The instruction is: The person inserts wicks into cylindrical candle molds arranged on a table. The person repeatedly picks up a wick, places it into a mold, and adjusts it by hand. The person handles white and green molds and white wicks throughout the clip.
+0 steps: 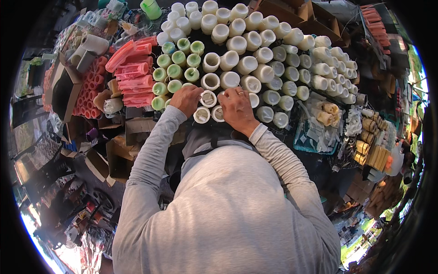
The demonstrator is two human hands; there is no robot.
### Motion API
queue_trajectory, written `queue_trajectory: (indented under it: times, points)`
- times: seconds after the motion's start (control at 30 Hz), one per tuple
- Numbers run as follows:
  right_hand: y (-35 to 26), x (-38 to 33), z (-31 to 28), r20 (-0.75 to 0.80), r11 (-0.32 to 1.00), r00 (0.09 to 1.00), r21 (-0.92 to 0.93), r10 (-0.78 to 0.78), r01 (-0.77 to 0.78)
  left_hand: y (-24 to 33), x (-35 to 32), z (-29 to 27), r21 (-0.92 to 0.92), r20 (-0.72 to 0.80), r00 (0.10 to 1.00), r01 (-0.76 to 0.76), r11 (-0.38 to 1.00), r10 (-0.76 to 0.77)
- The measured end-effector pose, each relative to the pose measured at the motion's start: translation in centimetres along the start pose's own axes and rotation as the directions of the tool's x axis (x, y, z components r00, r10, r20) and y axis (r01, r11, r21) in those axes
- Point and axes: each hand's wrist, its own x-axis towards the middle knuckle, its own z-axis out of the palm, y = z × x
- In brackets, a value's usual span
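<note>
My left hand [186,101] reaches in over the near edge of rows of upright cylinders. Its fingers are bent and drawn together beside the rim of a white hollow cylinder [208,98] with pale material inside. To the right, my right hand [239,108], with a ring on one finger, bends down over the neighbouring white cylinders. Its fingertips are close together, and what they grip, if anything, is hidden. Two more open-topped white cylinders, a left one [201,115] and a right one [218,114], stand closest to my body between my wrists.
Green-topped cylinders [174,71] stand left of the white ones [247,65]. Further left lie pink plastic-wrapped pieces [134,75] and cardboard boxes [64,89]. A teal tray [315,147] with yellowish pieces sits at right. A bright green cup [151,8] is at the back.
</note>
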Motion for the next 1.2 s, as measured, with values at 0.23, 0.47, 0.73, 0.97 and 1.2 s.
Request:
queue_trajectory:
  times: [0.23, 0.47, 0.73, 0.97, 1.2]
  points:
    - [1.4, -0.5, 0.1, -0.091, 1.000, 0.996, 0.020, 0.024, -0.022, 1.7, -1.5, 2.6, 0.063, -0.047, 0.958, 0.284, 0.957, -0.281]
    - [0.8, 1.7, 5.7, 0.034, 0.999, 0.999, -0.031, -0.009, 0.010, 0.7, -1.1, 3.8, -0.014, -0.062, 0.950, 0.306, 0.952, -0.306]
    - [-1.0, 3.2, 5.2, 0.298, 0.962, 0.938, -0.251, 0.178, -0.103, 0.4, -1.3, 4.2, -0.103, -0.071, 0.951, 0.294, 0.950, -0.301]
    - [-1.6, 3.5, 5.0, 0.325, 0.948, 0.923, -0.299, 0.206, -0.106, 0.2, -0.6, 4.3, -0.127, -0.031, 0.950, 0.305, 0.944, -0.311]
    - [0.7, 2.4, 1.7, -0.059, 0.968, 0.998, 0.250, -0.010, 0.025, -0.2, -0.6, 3.4, -0.094, -0.033, 0.967, 0.250, 0.964, -0.254]
